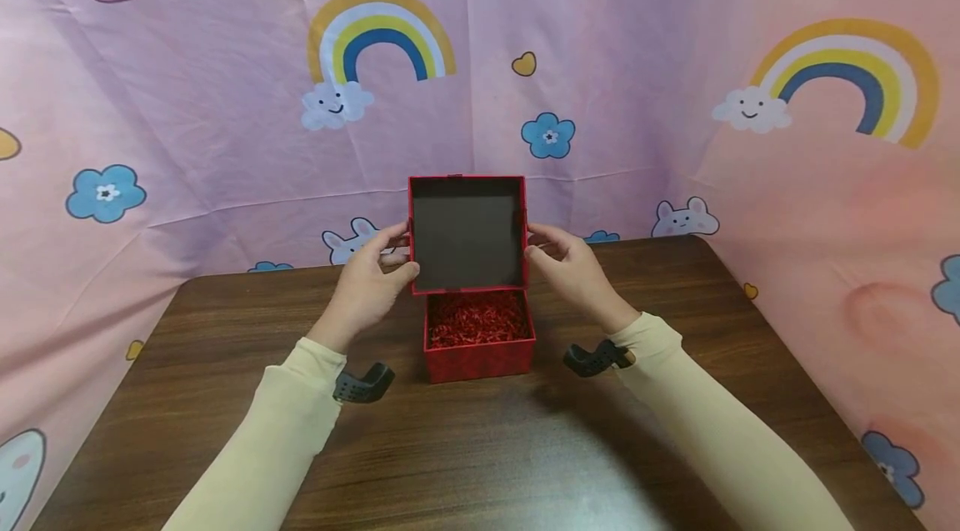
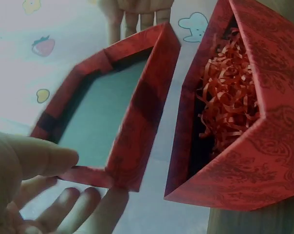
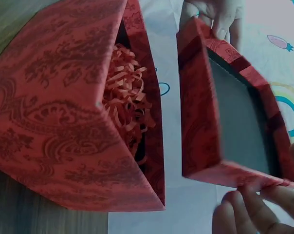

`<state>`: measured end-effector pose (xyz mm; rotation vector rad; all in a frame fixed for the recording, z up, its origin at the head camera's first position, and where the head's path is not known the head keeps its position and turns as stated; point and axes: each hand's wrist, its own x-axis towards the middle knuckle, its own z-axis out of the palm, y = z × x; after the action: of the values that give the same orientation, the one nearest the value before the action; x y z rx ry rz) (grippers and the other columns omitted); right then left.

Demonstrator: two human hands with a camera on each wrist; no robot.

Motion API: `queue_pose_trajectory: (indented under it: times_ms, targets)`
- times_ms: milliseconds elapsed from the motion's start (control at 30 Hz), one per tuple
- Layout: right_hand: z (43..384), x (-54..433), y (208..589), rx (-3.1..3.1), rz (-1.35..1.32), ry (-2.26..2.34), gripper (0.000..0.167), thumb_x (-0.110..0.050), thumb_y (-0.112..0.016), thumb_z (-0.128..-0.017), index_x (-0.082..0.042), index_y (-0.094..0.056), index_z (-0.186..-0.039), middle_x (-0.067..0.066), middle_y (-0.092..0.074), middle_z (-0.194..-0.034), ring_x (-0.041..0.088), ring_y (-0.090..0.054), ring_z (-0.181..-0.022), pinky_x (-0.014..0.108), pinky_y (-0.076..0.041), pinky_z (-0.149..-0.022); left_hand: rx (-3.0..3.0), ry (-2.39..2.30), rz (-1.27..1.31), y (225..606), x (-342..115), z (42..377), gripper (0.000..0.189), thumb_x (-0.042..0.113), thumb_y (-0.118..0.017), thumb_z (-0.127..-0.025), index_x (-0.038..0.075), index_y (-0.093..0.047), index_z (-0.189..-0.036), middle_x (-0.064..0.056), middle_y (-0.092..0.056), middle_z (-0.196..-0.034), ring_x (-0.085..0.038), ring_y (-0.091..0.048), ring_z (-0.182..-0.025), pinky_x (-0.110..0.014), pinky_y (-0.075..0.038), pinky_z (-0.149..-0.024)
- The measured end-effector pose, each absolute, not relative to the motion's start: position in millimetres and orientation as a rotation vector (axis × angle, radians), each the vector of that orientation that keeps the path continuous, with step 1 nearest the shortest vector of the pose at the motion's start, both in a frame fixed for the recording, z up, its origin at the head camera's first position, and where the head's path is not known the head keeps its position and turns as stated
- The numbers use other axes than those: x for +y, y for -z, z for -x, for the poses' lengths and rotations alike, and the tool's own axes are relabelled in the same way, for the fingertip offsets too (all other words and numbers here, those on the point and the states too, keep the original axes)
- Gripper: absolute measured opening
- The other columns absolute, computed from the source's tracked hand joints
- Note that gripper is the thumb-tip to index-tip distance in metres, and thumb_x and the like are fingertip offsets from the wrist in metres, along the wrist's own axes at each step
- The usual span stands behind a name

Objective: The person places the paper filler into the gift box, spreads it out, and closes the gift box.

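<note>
A red patterned box lid (image 1: 468,235) is held up on its edge, its dark inside facing me. My left hand (image 1: 369,285) grips its left rim, the thumb on the near side and the other fingers behind and along the edge. On the opposite rim, my right hand (image 1: 573,273) pinches the lid the same way. Below and just in front of the lid, the red box (image 1: 480,363) stands on the table, full of red shredded paper (image 1: 478,319). Both wrist views show a gap between the lid (image 2: 147,105) and the box (image 3: 59,107).
The brown wood-grain table (image 1: 450,464) lies under the box. A pastel cloth (image 1: 480,81) printed with rainbows, flowers and rabbits hangs behind the table and at its sides. Black bands (image 1: 363,383) are on both wrists, over cream sleeves (image 1: 258,439).
</note>
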<state>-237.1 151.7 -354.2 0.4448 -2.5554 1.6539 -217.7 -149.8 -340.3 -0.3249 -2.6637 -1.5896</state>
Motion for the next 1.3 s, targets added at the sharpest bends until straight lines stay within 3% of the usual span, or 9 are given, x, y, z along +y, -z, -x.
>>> queue_pose_trajectory:
  times_ms: [167,300,400,567,700,767,900,1033,1300]
  targets:
    - [236,155,356,-2.475,-0.543,-1.743,0.052,-0.016,-0.059,-0.104,-0.007,-0.048,-0.153,0.019,-0.063,-0.136,0.033,-0.066,-0.117,0.052,-0.055,-0.099,-2.594,1.590,0.370,346,-150,215,0.069,0.017,-0.065,-0.102,0.014,-0.033,-0.163,-0.019,-0.052,-0.140,-0.033,-0.057,-0.127,-0.049,-0.050,-0.103]
    - [235,159,361,-2.375,-0.676,-1.785,0.050,-0.007,-0.058,-0.104,-0.005,-0.047,-0.152,0.017,-0.056,-0.145,0.035,-0.057,-0.131,0.056,-0.049,-0.106,-2.562,1.627,0.470,352,-148,208,0.075,0.032,-0.064,-0.103,0.014,-0.024,-0.164,-0.018,-0.046,-0.149,-0.035,-0.051,-0.136,-0.058,-0.041,-0.113]
    - [233,161,365,-2.299,-0.758,-1.862,0.046,-0.005,-0.056,-0.104,-0.002,-0.046,-0.149,0.018,-0.051,-0.149,0.037,-0.052,-0.137,0.052,-0.048,-0.109,-2.462,1.738,0.572,357,-144,203,0.070,0.031,-0.057,-0.106,0.011,-0.021,-0.162,-0.019,-0.040,-0.153,-0.038,-0.046,-0.140,-0.060,-0.036,-0.116]
    - [231,165,377,-2.191,-0.847,-1.957,0.047,-0.020,-0.056,-0.107,0.006,-0.042,-0.143,0.022,-0.045,-0.152,0.029,-0.048,-0.139,0.030,-0.046,-0.105,-2.231,1.915,0.570,367,-137,200,0.045,0.023,-0.045,-0.107,0.000,-0.033,-0.143,-0.020,-0.041,-0.142,-0.033,-0.045,-0.132,-0.036,-0.038,-0.111]
    - [230,166,389,-2.095,-1.010,-1.997,0.061,-0.035,-0.058,-0.107,0.010,-0.039,-0.142,0.024,-0.034,-0.161,0.021,-0.045,-0.141,0.026,-0.044,-0.108,-2.178,1.939,0.505,375,-135,198,0.048,0.025,-0.051,-0.107,0.000,-0.033,-0.144,-0.017,-0.041,-0.147,-0.026,-0.045,-0.137,-0.026,-0.038,-0.114]
    - [228,167,393,-2.075,-1.060,-1.999,0.061,-0.036,-0.059,-0.106,0.009,-0.038,-0.142,0.021,-0.030,-0.165,0.019,-0.043,-0.145,0.027,-0.044,-0.111,-2.180,1.932,0.509,378,-137,197,0.059,0.027,-0.057,-0.106,0.004,-0.031,-0.153,-0.015,-0.040,-0.156,-0.025,-0.042,-0.144,-0.033,-0.034,-0.120]
    - [225,173,399,-2.076,-1.038,-1.997,0.054,-0.020,-0.064,-0.104,0.003,-0.040,-0.147,0.015,-0.032,-0.167,0.022,-0.039,-0.150,0.030,-0.040,-0.116,-2.250,1.847,0.540,384,-143,194,0.073,0.030,-0.070,-0.100,0.016,-0.034,-0.162,-0.005,-0.041,-0.163,-0.022,-0.041,-0.149,-0.046,-0.030,-0.123]
    - [219,178,401,-2.119,-0.992,-1.965,0.067,-0.006,-0.071,-0.097,-0.008,-0.040,-0.156,0.008,-0.037,-0.165,0.024,-0.038,-0.151,0.034,-0.039,-0.118,-2.334,1.771,0.605,388,-146,188,0.085,0.025,-0.082,-0.091,0.025,-0.035,-0.162,0.008,-0.036,-0.165,-0.015,-0.039,-0.149,-0.048,-0.031,-0.123]
    - [211,180,414,-2.251,-1.016,-1.812,0.081,-0.002,-0.077,-0.091,-0.019,-0.038,-0.160,0.000,-0.039,-0.165,0.021,-0.038,-0.151,0.046,-0.031,-0.123,-2.397,1.747,0.667,406,-154,181,0.092,0.020,-0.085,-0.087,0.028,-0.032,-0.162,0.009,-0.031,-0.166,-0.019,-0.035,-0.151,-0.060,-0.032,-0.120]
